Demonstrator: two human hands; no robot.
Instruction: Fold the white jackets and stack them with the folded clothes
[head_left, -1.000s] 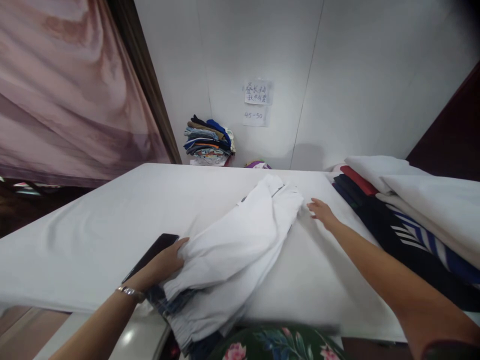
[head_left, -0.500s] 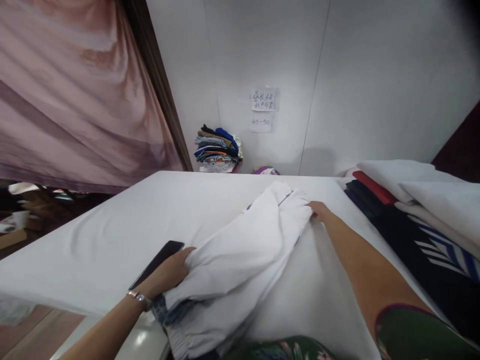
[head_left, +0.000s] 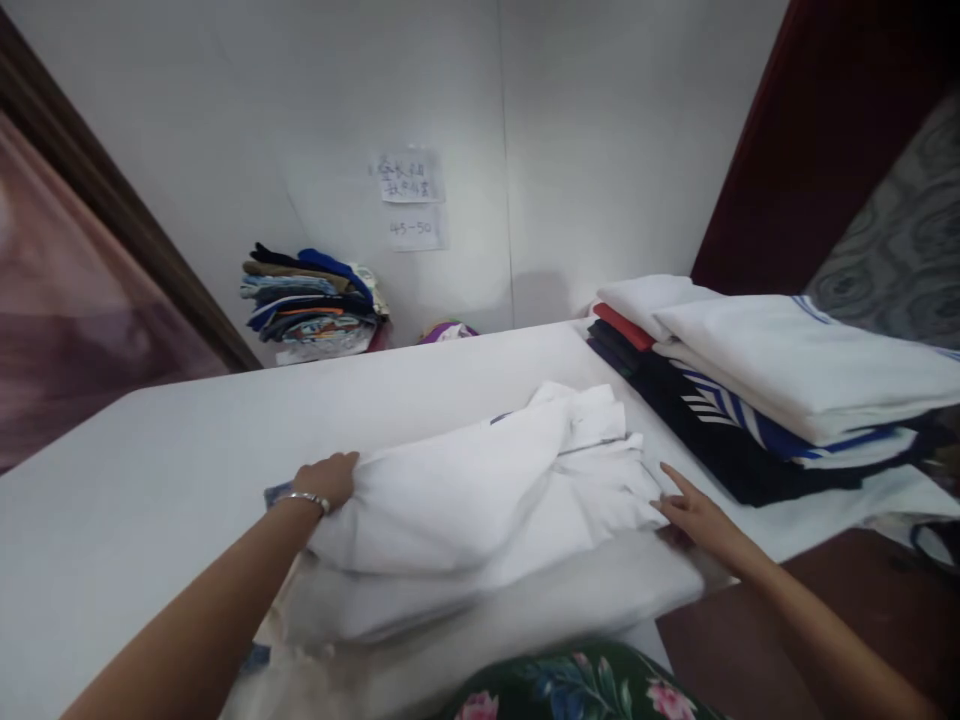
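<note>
Lying across the near part of the table (head_left: 135, 520), a white garment (head_left: 450, 500) is spreading between two hands, its creased right end pointing toward the stack of folded clothes (head_left: 810, 365). Paler, blurred layers are showing below it, toward the wearer's floral clothing (head_left: 577, 690); whether they are belonging to the same piece, cannot tell. Left hand (head_left: 330, 480), bracelet (head_left: 309, 499) at wrist, is closing its fingers on the garment's left edge; creases are fanning out from there, suggesting the grip is anchoring that end. Right hand (head_left: 684, 508) is sitting at the opposite edge, partly open, index finger extending, a lower fingertip meeting the cloth; pinching or merely touching, cannot tell. Placing hands at opposite ends is probably serving to hold the fabric stretched lengthwise. Folded stack is resting at right, likely leaving the middle for handling.
</note>
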